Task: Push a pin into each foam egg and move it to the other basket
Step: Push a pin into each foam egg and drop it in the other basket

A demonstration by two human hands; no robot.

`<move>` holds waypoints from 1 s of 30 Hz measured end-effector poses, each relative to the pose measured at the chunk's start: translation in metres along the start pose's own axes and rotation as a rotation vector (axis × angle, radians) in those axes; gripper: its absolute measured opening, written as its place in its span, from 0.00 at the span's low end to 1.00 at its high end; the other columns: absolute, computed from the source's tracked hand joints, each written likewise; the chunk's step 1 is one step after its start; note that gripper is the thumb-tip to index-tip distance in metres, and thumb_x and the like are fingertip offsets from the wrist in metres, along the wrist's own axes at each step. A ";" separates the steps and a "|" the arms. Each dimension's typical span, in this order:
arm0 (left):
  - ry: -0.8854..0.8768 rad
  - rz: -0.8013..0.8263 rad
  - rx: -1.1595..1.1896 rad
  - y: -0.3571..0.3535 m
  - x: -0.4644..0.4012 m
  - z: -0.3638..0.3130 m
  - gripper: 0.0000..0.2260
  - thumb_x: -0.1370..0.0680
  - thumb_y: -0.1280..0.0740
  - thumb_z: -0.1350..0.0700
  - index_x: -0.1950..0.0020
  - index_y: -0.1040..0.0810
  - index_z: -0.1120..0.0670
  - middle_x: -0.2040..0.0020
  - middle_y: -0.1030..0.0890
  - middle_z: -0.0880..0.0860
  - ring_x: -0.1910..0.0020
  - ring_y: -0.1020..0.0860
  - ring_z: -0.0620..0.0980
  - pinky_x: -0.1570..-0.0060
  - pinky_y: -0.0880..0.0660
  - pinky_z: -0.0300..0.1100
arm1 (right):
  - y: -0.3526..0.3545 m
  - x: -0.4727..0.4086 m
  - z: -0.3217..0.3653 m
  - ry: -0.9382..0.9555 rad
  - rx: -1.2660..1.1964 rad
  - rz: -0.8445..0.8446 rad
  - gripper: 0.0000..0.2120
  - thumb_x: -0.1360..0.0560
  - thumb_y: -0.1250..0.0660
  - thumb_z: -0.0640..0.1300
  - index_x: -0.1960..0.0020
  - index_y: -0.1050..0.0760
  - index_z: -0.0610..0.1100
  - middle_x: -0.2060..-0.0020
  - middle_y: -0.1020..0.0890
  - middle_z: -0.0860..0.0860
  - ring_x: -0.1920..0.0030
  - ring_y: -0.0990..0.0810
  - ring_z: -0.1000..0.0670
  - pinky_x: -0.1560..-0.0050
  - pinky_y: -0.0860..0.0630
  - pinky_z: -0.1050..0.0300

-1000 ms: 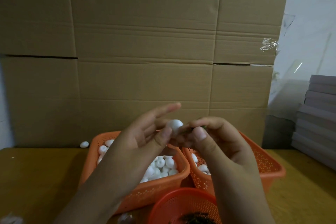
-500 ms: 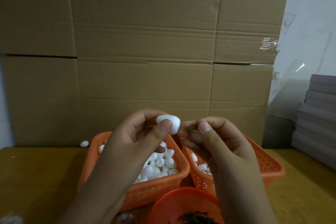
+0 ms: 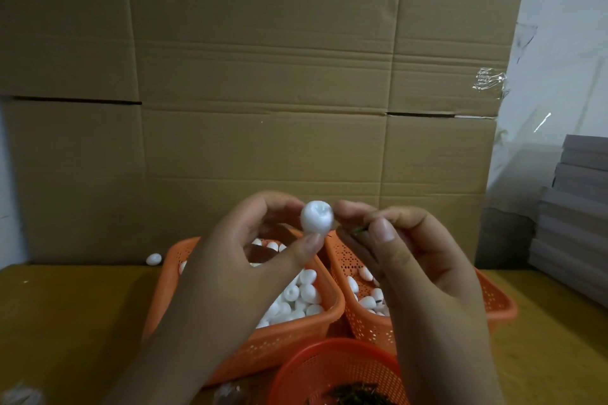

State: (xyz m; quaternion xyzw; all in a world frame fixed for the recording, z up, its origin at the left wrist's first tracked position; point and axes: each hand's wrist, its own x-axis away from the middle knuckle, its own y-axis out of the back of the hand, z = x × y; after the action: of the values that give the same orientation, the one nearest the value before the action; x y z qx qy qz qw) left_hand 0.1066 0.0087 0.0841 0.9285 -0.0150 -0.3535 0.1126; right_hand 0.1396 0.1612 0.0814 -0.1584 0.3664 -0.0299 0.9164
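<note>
My left hand (image 3: 256, 260) pinches a white foam egg (image 3: 317, 216) between thumb and fingertips, held up above the baskets. My right hand (image 3: 404, 253) pinches a thin dark green pin (image 3: 359, 229) just right of the egg, its tip pointing at the egg's lower right side. Below, the left orange basket (image 3: 289, 335) holds several white foam eggs. The right orange basket (image 3: 493, 299) holds a few eggs (image 3: 365, 301), partly hidden behind my right hand.
A round orange basket (image 3: 332, 368) with dark pins (image 3: 355, 395) sits at the near edge. One loose egg (image 3: 153, 259) lies on the wooden table (image 3: 65, 322) by the cardboard wall (image 3: 263, 108). Grey stacked boards (image 3: 579, 207) stand at the right.
The egg has turned in my left fingers, from lying sideways to showing a rounded end. My right hand has shifted slightly and the pin now shows between its fingers.
</note>
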 end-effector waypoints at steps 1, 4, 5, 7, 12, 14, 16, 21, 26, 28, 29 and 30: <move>-0.015 -0.018 -0.080 0.000 0.001 0.000 0.14 0.35 0.34 0.36 0.51 0.23 0.35 0.54 0.17 0.37 0.53 0.19 0.36 0.53 0.25 0.42 | 0.000 0.001 -0.001 0.043 0.037 0.007 0.03 0.28 0.31 0.41 0.57 0.22 0.41 0.53 0.15 0.45 0.47 0.17 0.47 0.46 0.22 0.60; -0.065 -0.057 -0.306 -0.004 0.002 0.000 0.14 0.35 0.35 0.33 0.51 0.25 0.34 0.55 0.20 0.34 0.53 0.22 0.33 0.56 0.28 0.34 | -0.002 0.003 -0.003 0.154 0.147 0.050 0.01 0.27 0.31 0.40 0.56 0.21 0.45 0.52 0.15 0.49 0.46 0.17 0.51 0.48 0.23 0.63; -0.081 -0.065 -0.341 -0.006 0.002 0.000 0.13 0.34 0.34 0.34 0.51 0.25 0.35 0.54 0.20 0.35 0.51 0.23 0.33 0.57 0.30 0.30 | -0.003 0.005 -0.003 0.190 0.199 0.070 0.02 0.27 0.31 0.41 0.55 0.21 0.47 0.52 0.15 0.51 0.46 0.18 0.52 0.48 0.23 0.64; -0.108 -0.058 -0.355 -0.008 0.003 0.001 0.12 0.32 0.34 0.37 0.52 0.23 0.39 0.56 0.19 0.39 0.51 0.23 0.36 0.58 0.31 0.28 | -0.005 0.007 -0.005 0.241 0.309 0.109 0.04 0.26 0.34 0.43 0.54 0.22 0.50 0.51 0.15 0.54 0.44 0.18 0.53 0.47 0.23 0.63; -0.084 -0.021 -0.240 -0.006 0.004 0.002 0.09 0.30 0.33 0.41 0.50 0.24 0.36 0.55 0.19 0.37 0.52 0.21 0.38 0.58 0.28 0.32 | -0.006 0.008 -0.007 0.270 0.315 0.029 0.02 0.26 0.33 0.44 0.55 0.22 0.49 0.51 0.16 0.52 0.45 0.18 0.52 0.48 0.23 0.63; -0.060 -0.020 -0.153 -0.006 0.003 0.002 0.12 0.31 0.33 0.39 0.49 0.23 0.36 0.54 0.18 0.36 0.52 0.20 0.36 0.55 0.27 0.35 | -0.002 0.004 -0.005 0.192 0.242 -0.065 0.02 0.26 0.31 0.42 0.57 0.22 0.45 0.53 0.15 0.50 0.48 0.17 0.51 0.50 0.22 0.63; -0.058 -0.021 -0.126 -0.005 0.004 0.003 0.14 0.33 0.35 0.36 0.49 0.22 0.35 0.54 0.17 0.36 0.52 0.20 0.35 0.54 0.27 0.36 | 0.002 0.002 -0.004 0.073 0.143 -0.099 0.04 0.27 0.33 0.43 0.58 0.23 0.42 0.56 0.14 0.48 0.51 0.16 0.49 0.52 0.21 0.63; -0.102 -0.031 -0.319 -0.007 0.005 0.006 0.12 0.31 0.37 0.36 0.52 0.23 0.38 0.54 0.20 0.37 0.51 0.22 0.38 0.57 0.27 0.35 | -0.001 0.002 -0.002 0.030 0.120 -0.055 0.05 0.27 0.35 0.42 0.56 0.24 0.40 0.56 0.14 0.47 0.51 0.15 0.49 0.51 0.21 0.63; -0.108 0.027 -0.464 -0.009 0.005 0.007 0.09 0.27 0.36 0.34 0.55 0.23 0.36 0.55 0.24 0.39 0.54 0.23 0.37 0.59 0.29 0.30 | -0.007 0.007 -0.005 0.092 0.204 0.090 0.02 0.26 0.31 0.43 0.58 0.23 0.47 0.57 0.14 0.49 0.52 0.16 0.51 0.51 0.21 0.61; -0.059 0.062 -0.419 -0.010 0.005 0.008 0.09 0.29 0.36 0.33 0.55 0.22 0.34 0.54 0.25 0.39 0.55 0.24 0.35 0.57 0.30 0.27 | -0.009 0.008 -0.005 0.087 0.237 0.119 0.02 0.27 0.30 0.46 0.57 0.22 0.48 0.56 0.14 0.50 0.51 0.16 0.51 0.50 0.21 0.58; -0.026 0.070 -0.368 -0.010 0.004 0.008 0.09 0.30 0.36 0.33 0.54 0.22 0.32 0.54 0.24 0.38 0.56 0.23 0.35 0.58 0.30 0.28 | -0.009 0.008 -0.005 0.088 0.236 0.103 0.02 0.28 0.30 0.45 0.57 0.22 0.48 0.56 0.15 0.50 0.51 0.16 0.52 0.51 0.21 0.60; 0.017 0.077 -0.290 -0.009 0.004 0.007 0.09 0.31 0.34 0.33 0.54 0.21 0.32 0.55 0.23 0.38 0.58 0.23 0.35 0.59 0.29 0.29 | -0.007 0.007 -0.005 0.091 0.238 0.070 0.01 0.28 0.29 0.45 0.58 0.21 0.48 0.57 0.15 0.50 0.53 0.16 0.54 0.53 0.22 0.63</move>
State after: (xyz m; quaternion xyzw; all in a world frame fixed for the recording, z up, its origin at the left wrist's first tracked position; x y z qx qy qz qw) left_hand 0.1047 0.0155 0.0745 0.9042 0.0015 -0.3393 0.2593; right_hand 0.1420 0.1519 0.0761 -0.0342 0.4068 -0.0482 0.9116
